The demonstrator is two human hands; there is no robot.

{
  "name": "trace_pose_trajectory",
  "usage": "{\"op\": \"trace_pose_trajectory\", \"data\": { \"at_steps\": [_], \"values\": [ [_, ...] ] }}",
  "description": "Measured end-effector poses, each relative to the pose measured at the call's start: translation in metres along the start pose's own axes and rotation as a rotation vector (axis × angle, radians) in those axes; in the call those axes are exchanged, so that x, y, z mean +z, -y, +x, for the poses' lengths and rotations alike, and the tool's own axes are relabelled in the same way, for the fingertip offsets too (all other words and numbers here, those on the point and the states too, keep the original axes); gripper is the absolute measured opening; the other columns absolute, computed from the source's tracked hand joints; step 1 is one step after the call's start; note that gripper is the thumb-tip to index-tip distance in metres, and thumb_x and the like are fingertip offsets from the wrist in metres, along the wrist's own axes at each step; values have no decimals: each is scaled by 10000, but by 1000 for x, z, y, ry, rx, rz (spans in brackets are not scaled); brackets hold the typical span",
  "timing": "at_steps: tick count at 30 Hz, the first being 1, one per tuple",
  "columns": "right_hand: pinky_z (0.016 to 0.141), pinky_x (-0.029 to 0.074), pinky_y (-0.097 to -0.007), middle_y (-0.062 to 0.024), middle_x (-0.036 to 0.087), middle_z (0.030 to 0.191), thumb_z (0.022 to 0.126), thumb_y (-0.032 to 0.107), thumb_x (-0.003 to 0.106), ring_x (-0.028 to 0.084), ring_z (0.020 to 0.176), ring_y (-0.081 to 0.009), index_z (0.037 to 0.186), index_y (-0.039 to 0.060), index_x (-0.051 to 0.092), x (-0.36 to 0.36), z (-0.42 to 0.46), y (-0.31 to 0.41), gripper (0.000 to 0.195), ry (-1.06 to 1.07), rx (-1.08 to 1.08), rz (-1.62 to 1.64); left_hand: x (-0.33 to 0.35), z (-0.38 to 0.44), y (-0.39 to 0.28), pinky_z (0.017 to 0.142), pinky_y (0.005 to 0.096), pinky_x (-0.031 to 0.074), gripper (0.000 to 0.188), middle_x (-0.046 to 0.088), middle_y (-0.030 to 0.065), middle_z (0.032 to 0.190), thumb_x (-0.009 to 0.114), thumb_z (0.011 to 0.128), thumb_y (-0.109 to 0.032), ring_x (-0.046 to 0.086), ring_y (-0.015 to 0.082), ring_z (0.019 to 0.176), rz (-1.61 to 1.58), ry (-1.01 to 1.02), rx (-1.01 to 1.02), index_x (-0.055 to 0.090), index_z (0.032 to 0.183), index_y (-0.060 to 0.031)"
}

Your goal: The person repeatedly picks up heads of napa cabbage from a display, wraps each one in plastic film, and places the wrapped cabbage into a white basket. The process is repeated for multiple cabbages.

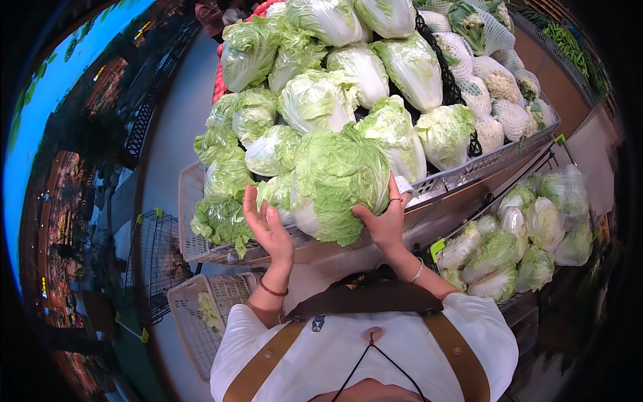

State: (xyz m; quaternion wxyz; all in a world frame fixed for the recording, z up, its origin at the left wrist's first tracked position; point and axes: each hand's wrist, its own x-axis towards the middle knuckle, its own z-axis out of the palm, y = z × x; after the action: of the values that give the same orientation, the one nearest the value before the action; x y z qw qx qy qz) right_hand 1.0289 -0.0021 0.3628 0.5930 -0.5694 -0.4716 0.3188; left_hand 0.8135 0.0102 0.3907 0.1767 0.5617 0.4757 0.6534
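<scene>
A large unwrapped napa cabbage (341,181) is in front of me, at the near edge of a heaped produce display. My right hand (387,216) grips its right side, with the thumb across the front leaves. Just left of the cabbage, my left hand (269,228) is raised with its fingers apart and nothing in it. Behind it lies a leafy cabbage wrapped in clear film (221,221). A white rounded item (403,186), partly hidden, sits by my right fingers; I cannot tell what it is.
Film-wrapped napa cabbages (359,73) pile up behind, beside cauliflowers in white foam nets (497,80). At right stands a shopping cart loaded with cabbages (502,246). A plastic crate (188,321) holding loose leaves is low at left, near a wire cart (153,251). A person (210,17) stands far back.
</scene>
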Motion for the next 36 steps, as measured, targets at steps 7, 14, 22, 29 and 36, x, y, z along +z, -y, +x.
{"op": "trace_pose_trajectory", "data": {
  "at_steps": [7, 14, 22, 29, 36],
  "values": [
    [1040, 403, -336, -183, 413, 1403, 939, 231, 666, 454, 1267, -221, 1491, -64, 230, -31, 22, -19, 762, 109, 77, 528, 75, -6, -46, 1102, 642, 197, 890, 447, 155, 1450, 710, 711, -661, 376, 385, 1369, 601, 361, 643, 474, 1383, -127],
    [908, 525, -326, -180, 662, 1155, 912, -37, 598, 659, 1022, -209, 1437, 0, 369, -77, 14, 47, 574, 535, -33, 533, 78, -7, -36, 1075, 674, 193, 852, 495, 98, 1421, 662, 666, -748, 434, 351, 1329, 435, 290, 677, 586, 1296, -179],
    [847, 551, -283, -120, 605, 1190, 895, 4, 658, 605, 1030, -145, 1293, -17, 515, -60, 9, 60, 423, 671, 16, 485, 70, -3, -25, 1077, 689, 148, 601, 555, 27, 1363, 673, 728, -639, 448, 339, 1314, 451, 359, 744, 624, 1123, -189],
    [790, 521, -265, -44, 516, 1030, 859, 25, 691, 551, 929, -113, 1011, 28, 713, -63, 31, 82, 154, 621, -300, 75, 71, -4, -30, 1070, 694, 144, 588, 561, 22, 1328, 650, 746, -664, 443, 332, 1307, 440, 360, 734, 620, 1099, -195],
    [918, 452, -327, -72, 573, 1126, 850, 48, 688, 543, 1068, -164, 936, 37, 687, -56, 33, 95, 87, 605, -318, 8, 70, -1, -30, 1069, 695, 144, 624, 565, 20, 1318, 641, 751, -672, 450, 316, 1303, 435, 366, 725, 614, 1119, -169]
  ]
}}
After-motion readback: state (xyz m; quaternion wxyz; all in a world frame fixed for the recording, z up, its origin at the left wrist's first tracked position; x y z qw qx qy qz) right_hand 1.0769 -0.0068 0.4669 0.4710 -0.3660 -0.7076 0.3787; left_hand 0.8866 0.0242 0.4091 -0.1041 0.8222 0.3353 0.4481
